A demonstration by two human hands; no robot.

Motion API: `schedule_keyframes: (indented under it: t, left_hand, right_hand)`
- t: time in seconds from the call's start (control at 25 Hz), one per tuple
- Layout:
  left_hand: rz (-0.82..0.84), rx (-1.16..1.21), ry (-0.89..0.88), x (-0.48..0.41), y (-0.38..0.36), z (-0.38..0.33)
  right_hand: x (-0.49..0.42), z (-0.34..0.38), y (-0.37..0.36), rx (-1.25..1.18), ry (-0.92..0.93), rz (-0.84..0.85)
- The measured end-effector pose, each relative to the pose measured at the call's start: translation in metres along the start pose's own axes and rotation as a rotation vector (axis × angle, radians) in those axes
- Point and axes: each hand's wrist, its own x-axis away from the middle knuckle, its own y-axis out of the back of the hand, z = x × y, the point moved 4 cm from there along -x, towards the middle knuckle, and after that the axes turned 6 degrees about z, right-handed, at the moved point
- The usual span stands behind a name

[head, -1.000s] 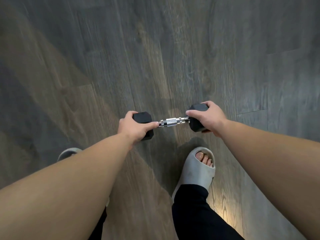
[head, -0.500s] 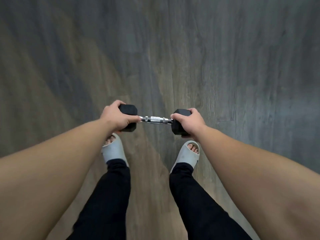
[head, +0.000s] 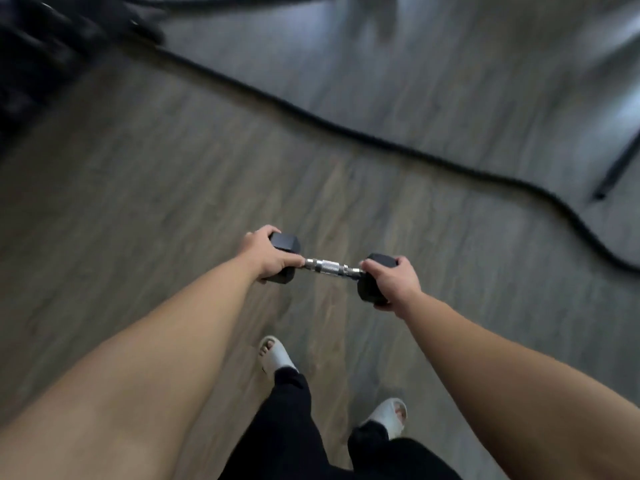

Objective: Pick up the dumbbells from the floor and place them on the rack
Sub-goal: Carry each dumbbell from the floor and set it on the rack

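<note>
A black hex dumbbell point(head: 327, 267) with a knurled chrome handle hangs in the air in front of me, tilted slightly down to the right. My left hand point(head: 268, 255) is wrapped over its left head. My right hand point(head: 393, 280) clasps the right head from the side. Only the handle between the two hands shows in full. A dark blurred mass point(head: 38, 53) sits at the top left; whether it is the rack cannot be told.
A thick black rope point(head: 349, 128) snakes across the wood-look floor from top left to the right edge. A thin dark bar point(head: 616, 168) lies at the far right. My feet in pale slides point(head: 277, 355) stand below the dumbbell.
The view has swung up and forward, bringing the rope and the dark mass into sight. Both hands keep the same hold on the dumbbell. My feet have shifted in a step.
</note>
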Motion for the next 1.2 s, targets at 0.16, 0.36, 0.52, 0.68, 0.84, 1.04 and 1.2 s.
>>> schedule_keyframes:
  t: [0.16, 0.36, 0.52, 0.68, 0.84, 1.04, 1.2]
  left_hand:
    - [-0.089, -0.013, 0.012, 0.028, 0.122, 0.046]
    - [-0.183, 0.009, 0.138, 0.061, 0.265, 0.142]
    - [-0.294, 0.101, 0.216, 0.080, 0.353, 0.215]
    - [-0.402, 0.211, 0.304, 0.083, 0.438, 0.268]
    - [-0.510, 0.306, 0.359, 0.066, 0.537, 0.315]
    - [-0.571, 0.368, 0.373, 0.048, 0.657, 0.361]
    - [-0.607, 0.396, 0.402, 0.037, 0.743, 0.411]
  right_hand:
    - [0.046, 0.046, -0.111, -0.013, 0.016, 0.068]
    - [0.096, 0.091, -0.273, 0.031, -0.007, 0.253]
    - [0.118, 0.133, -0.379, 0.090, 0.021, 0.384]
    - [0.120, 0.197, -0.487, 0.222, 0.094, 0.479]
    - [0.119, 0.265, -0.604, 0.311, 0.145, 0.553]
    - [0.135, 0.343, -0.734, 0.365, 0.152, 0.636]
    - [0.148, 0.382, -0.840, 0.422, 0.153, 0.664]
